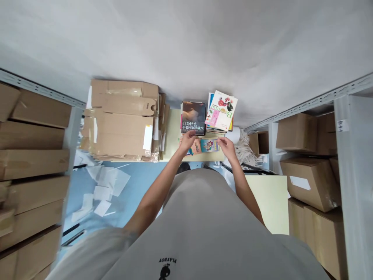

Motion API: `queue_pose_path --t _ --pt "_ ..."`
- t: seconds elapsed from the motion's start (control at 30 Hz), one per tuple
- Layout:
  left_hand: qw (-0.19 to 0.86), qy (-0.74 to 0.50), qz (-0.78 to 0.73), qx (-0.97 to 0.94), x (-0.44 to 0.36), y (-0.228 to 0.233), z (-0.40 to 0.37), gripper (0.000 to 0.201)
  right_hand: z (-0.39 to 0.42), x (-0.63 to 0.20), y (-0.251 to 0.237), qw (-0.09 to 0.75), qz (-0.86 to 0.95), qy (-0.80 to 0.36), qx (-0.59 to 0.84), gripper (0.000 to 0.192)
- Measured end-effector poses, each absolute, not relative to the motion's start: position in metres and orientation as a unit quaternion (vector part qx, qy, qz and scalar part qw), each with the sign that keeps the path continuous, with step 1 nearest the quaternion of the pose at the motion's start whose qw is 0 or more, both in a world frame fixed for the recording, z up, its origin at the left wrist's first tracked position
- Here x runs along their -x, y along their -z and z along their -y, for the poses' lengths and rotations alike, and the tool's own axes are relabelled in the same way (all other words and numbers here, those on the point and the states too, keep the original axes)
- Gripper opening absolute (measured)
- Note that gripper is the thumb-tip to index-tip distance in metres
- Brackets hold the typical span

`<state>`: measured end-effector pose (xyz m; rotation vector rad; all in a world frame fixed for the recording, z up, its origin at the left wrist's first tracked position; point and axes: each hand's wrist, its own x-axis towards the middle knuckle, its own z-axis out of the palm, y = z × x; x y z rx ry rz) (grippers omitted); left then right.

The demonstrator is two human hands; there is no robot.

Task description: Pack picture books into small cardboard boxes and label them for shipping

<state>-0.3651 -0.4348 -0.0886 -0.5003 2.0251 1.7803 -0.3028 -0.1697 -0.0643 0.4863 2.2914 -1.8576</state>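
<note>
- Straight ahead, at twelve o'clock from the person's chest, a pale yellow table (pixel 171 136) carries two stacks of books and a few loose ones.
- Left hand (pixel 187 139) rests on the near edge of the dark book (pixel 193 116); its fingers are curled at that edge, though whether they actually pinch the cover cannot be told.
- That dark book tops the stack at eleven o'clock from the hands; its cover bears white Chinese characters, too small to read with certainty.
- Right hand (pixel 226 147) hovers with fingers loosely bent just beside the small colourful books (pixel 205 146) lying flat between the two hands; it seems to hold nothing.
- At one o'clock, the white book (pixel 221 110) with fruit pictures tops the other stack, tilted; large letters run across it upside down, only partly legible.
- Flattened cardboard (pixel 121 118) is heaped at nine o'clock on the table.
- Closed cartons (pixel 309 182) fill metal shelving at three o'clock.
- Grey shirt (pixel 204 233) at six o'clock reads "PLAYBOY".
</note>
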Motion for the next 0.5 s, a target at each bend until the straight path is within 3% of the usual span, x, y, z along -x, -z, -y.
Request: queue_pose_path --t 0.5 --pt "0.256 -0.611 -0.736 0.141 0.341 0.143 0.525 0.034 0.258 0.295 0.092 0.152 -0.756 0.587 -0.247 0.046"
